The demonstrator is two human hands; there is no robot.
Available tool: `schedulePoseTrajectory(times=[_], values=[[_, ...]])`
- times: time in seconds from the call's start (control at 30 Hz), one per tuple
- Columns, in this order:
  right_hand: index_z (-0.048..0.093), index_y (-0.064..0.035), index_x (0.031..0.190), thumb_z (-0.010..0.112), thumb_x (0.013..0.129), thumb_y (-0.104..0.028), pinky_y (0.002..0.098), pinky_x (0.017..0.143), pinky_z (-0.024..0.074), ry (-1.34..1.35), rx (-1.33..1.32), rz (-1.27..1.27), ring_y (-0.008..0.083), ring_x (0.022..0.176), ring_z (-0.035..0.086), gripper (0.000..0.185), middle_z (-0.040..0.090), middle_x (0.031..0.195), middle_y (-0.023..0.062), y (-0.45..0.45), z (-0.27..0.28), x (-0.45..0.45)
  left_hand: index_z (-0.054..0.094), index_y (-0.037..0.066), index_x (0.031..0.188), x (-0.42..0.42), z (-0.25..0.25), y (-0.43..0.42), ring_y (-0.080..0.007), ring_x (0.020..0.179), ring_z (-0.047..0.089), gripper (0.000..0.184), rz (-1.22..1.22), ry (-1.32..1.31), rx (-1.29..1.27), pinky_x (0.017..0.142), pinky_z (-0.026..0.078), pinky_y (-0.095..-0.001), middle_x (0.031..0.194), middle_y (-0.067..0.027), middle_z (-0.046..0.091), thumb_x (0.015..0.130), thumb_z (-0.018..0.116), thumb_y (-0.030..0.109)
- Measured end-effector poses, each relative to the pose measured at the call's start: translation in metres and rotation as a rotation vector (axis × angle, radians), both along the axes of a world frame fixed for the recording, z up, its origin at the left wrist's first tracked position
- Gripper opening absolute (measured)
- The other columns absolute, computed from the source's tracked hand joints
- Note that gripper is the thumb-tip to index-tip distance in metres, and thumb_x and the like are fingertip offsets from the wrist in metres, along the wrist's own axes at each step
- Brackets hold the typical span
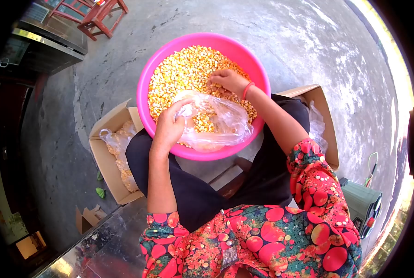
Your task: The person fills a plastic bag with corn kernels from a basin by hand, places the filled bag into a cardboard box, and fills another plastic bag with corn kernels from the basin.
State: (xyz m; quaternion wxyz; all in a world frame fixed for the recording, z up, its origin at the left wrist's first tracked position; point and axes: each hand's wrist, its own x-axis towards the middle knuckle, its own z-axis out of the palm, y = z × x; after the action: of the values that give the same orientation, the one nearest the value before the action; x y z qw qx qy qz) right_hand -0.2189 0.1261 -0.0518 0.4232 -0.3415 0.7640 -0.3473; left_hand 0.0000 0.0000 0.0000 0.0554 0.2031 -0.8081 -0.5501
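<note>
Cloth with red rounded print (272,234) covered the person's upper body. The left hand (168,127) had its grip closed on the edge of a thin, transparent plastic bag (237,118). This bag lay in the near part of a round, bright pink basin (143,92), and kernels showed through it. The right hand (229,82) had bent fingers among loose yellow corn kernels (183,65) in the basin; whether its grip held some, I could not tell. Farther, on the grey floor (281,37), stood a reddish wooden stool (98,23).
</note>
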Motion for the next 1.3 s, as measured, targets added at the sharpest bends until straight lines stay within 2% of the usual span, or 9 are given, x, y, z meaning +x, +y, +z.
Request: schedulePoseTrajectory(times=[0.07, 0.43, 0.47, 0.7, 0.77, 0.97, 1.03, 1.13, 1.3], values=[[0.059, -0.0061, 0.103, 0.045, 0.096, -0.024, 0.0237, 0.067, 0.0547, -0.531, -0.177, -0.267, 0.0108, 0.076, 0.059, 0.024, 0.06, 0.087, 0.0049, 0.004, 0.008, -0.003, 0.061, 0.004, 0.115, -0.001, 0.002, 0.002, -0.0221, 0.1, 0.062, 0.049, 0.021, -0.014, 0.018, 0.086, 0.046, -0.0284, 0.107, -0.0176, 0.064, 0.072, 0.038, -0.007], [0.058, -0.0015, 0.106, 0.044, 0.096, -0.018, 0.0283, 0.086, 0.048, -0.795, -0.5, 0.065, 0.0143, 0.095, 0.058, 0.024, 0.06, 0.097, 0.0064, 0.012, 0.064, 0.048, 0.059, 0.002, 0.116, -0.005, -0.013, 0.0, -0.0256, 0.106, 0.06, 0.047, 0.058, 0.029, -0.062, 0.091, 0.044, -0.0327, 0.109, -0.0202, 0.063, 0.073, 0.041, -0.006], [0.058, 0.0, 0.11, 0.046, 0.095, -0.017, 0.0294, 0.091, 0.0431, -0.483, -0.545, 0.26, 0.0156, 0.1, 0.055, 0.026, 0.061, 0.102, 0.0068, 0.011, 0.066, 0.052, 0.058, 0.002, 0.117, -0.005, -0.014, 0.0, -0.0263, 0.107, 0.06, 0.048, 0.073, 0.022, -0.067, 0.092, 0.043, -0.0331, 0.11, -0.0205, 0.063, 0.073, 0.041, -0.006], [0.059, -0.0026, 0.113, 0.055, 0.088, -0.013, 0.035, 0.094, 0.0411, -0.002, -0.31, 0.563, 0.0239, 0.105, 0.055, 0.027, 0.061, 0.106, 0.0128, 0.015, 0.04, 0.055, 0.057, 0.002, 0.119, -0.006, -0.017, -0.002, -0.0248, 0.095, 0.063, 0.051, 0.076, 0.142, -0.227, 0.084, 0.048, -0.032, 0.109, -0.0176, 0.063, 0.073, 0.039, -0.01], [0.057, -0.0051, 0.118, 0.061, 0.083, -0.014, 0.0371, 0.095, 0.0412, 0.098, -0.284, 0.602, 0.0299, 0.108, 0.053, 0.036, 0.056, 0.115, 0.0171, 0.015, 0.034, 0.053, 0.054, 0.002, 0.124, -0.007, -0.004, 0.0, -0.0132, 0.069, 0.058, 0.054, 0.235, 0.031, 0.267, 0.062, 0.048, -0.0242, 0.094, -0.0107, 0.062, 0.075, 0.036, -0.011], [0.043, -0.0092, 0.132, 0.07, 0.072, -0.014, 0.0391, 0.102, 0.0359, 0.55, -0.335, 0.454, 0.0343, 0.123, 0.042, 0.066, 0.042, 0.133, 0.0193, 0.018, 0.033, 0.062, 0.049, -0.001, 0.127, -0.008, 0.015, -0.005, -0.0022, 0.054, 0.037, 0.053, 0.374, 0.275, 0.588, 0.045, 0.031, -0.0155, 0.083, -0.0022, 0.054, 0.076, 0.035, -0.01], [0.043, -0.0105, 0.132, 0.07, 0.071, -0.014, 0.04, 0.103, 0.0356, 0.537, -0.266, 0.57, 0.0339, 0.123, 0.043, 0.067, 0.042, 0.135, 0.0184, 0.018, 0.043, 0.061, 0.049, -0.002, 0.126, -0.004, 0.007, -0.012, -0.0059, 0.065, 0.05, 0.048, 0.274, 0.29, 0.591, 0.054, 0.042, -0.0177, 0.094, -0.0067, 0.058, 0.079, 0.042, -0.006], [0.045, -0.011, 0.132, 0.071, 0.069, -0.013, 0.0406, 0.103, 0.0356, 0.472, -0.131, 0.704, 0.0341, 0.122, 0.044, 0.068, 0.044, 0.133, 0.0171, 0.023, 0.041, 0.056, 0.048, -0.006, 0.125, -0.009, -0.007, -0.006, -0.022, 0.116, 0.05, 0.046, 0.209, 0.247, 0.132, 0.098, 0.039, -0.0313, 0.125, -0.0171, 0.053, 0.081, 0.058, 0.002], [0.056, -0.0131, 0.122, 0.07, 0.071, -0.015, 0.0367, 0.095, 0.0416, 0.501, -0.03, 0.719, 0.0314, 0.109, 0.055, 0.053, 0.055, 0.122, 0.0143, 0.032, 0.053, 0.035, 0.048, -0.005, 0.127, -0.009, -0.006, 0.001, -0.0195, 0.118, 0.048, 0.047, 0.144, 0.19, -0.051, 0.101, 0.035, -0.0301, 0.127, -0.0149, 0.052, 0.082, 0.06, 0.003]])
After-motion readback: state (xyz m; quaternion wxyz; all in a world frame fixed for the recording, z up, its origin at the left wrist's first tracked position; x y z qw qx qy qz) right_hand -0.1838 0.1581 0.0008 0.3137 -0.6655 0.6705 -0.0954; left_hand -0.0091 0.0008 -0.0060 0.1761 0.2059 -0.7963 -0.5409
